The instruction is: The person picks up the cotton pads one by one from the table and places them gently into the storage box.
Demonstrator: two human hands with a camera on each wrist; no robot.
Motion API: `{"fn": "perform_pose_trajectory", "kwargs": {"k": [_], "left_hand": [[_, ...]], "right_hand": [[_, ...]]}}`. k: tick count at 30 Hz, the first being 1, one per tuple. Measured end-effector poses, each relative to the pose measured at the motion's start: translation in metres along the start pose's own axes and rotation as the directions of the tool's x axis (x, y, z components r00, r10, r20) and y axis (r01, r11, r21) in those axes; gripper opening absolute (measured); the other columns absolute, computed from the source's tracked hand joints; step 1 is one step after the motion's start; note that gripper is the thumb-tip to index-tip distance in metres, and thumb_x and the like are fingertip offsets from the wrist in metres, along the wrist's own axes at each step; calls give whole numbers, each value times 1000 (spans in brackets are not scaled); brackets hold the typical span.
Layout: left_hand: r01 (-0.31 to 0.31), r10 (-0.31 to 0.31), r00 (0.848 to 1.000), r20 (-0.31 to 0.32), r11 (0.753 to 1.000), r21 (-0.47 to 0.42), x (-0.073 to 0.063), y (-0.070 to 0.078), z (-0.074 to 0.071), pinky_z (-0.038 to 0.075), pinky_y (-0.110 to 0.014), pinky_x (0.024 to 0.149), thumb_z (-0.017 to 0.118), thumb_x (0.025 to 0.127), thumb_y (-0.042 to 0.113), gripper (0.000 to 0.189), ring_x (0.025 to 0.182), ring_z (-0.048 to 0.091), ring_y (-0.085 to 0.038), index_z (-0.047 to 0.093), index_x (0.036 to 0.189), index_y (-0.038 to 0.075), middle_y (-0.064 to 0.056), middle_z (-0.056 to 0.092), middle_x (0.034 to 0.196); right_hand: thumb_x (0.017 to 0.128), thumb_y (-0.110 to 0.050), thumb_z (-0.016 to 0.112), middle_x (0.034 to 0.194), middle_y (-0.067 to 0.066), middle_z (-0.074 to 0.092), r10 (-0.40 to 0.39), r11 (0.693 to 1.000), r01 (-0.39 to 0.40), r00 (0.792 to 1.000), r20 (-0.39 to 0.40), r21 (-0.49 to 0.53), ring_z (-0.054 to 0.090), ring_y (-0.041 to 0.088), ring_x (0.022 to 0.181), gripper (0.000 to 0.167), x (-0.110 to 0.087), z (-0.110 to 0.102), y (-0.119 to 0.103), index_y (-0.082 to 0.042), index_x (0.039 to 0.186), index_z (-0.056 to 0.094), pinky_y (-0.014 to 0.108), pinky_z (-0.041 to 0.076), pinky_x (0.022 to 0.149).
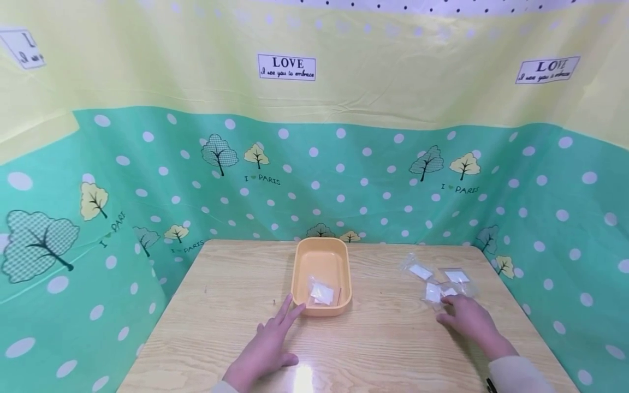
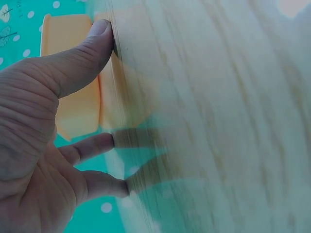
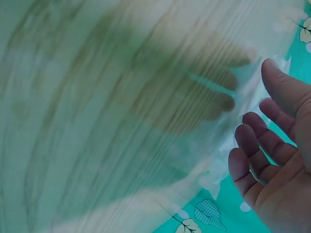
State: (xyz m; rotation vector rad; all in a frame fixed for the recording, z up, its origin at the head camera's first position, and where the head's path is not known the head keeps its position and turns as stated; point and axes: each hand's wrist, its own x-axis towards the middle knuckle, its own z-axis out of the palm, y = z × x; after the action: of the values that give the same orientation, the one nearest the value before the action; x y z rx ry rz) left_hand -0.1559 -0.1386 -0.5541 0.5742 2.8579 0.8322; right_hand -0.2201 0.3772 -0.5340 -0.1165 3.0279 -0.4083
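My left hand (image 1: 267, 344) has its fingers extended, with the fingertips at the near left corner of an orange plastic tray (image 1: 297, 273). In the left wrist view, the thumb (image 2: 77, 63) stands apart from the fingers and nothing is held. Inside the tray lies a clear plastic packet (image 1: 321, 293) with white contents. My right hand (image 1: 472, 319) reaches to a group of similar packets on the right. Its fingertips are at the packet (image 1: 433, 292) nearest it. In the right wrist view, a gap separates the bent fingers (image 3: 248, 141) from the thumb; nothing is visibly gripped.
Other clear packets lie close by, one farther back (image 1: 420, 272) and one to the right (image 1: 457, 275). The wooden table (image 1: 236, 273) is enclosed at the back and sides by a green and yellow patterned curtain (image 1: 339, 180).
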Motion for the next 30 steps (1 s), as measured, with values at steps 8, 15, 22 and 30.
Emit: {"fn": "perform_pose_trajectory", "kwargs": {"k": [8,15,22,30], "left_hand": [[-1,1,1000,10,1000,-4,0,1,0,29,-95,101,96,76,24,122,137,49,-67,21,171,37,-11,1,183],[2,-2,1000,6,1000,-8,-1,3,-2,29,-96,101,96,75,25,122,137,49,-67,22,171,38,-11,2,183],[-4,4,1000,-5,1000,-3,-1,1,-1,29,-96,101,96,76,24,121,138,50,-66,22,171,37,-11,3,183],[0,0,1000,-2,1000,-2,-1,2,-1,29,-95,102,96,76,24,121,139,49,-65,22,171,35,-11,2,183]], "right_hand": [[96,-27,80,126,28,73,20,1000,-20,1000,16,-10,67,51,119,46,3,8,0,4,129,71,65,57,97],[98,-24,77,115,21,76,40,999,-40,999,-12,-3,71,45,110,34,7,13,-1,1,121,76,62,59,92],[98,-22,76,95,6,74,37,999,-37,999,-25,-7,70,25,87,13,8,13,-3,-10,101,81,54,61,79],[99,-24,77,94,5,74,42,999,-41,998,-44,29,68,22,85,14,9,12,-5,-11,99,81,52,61,76]]}}
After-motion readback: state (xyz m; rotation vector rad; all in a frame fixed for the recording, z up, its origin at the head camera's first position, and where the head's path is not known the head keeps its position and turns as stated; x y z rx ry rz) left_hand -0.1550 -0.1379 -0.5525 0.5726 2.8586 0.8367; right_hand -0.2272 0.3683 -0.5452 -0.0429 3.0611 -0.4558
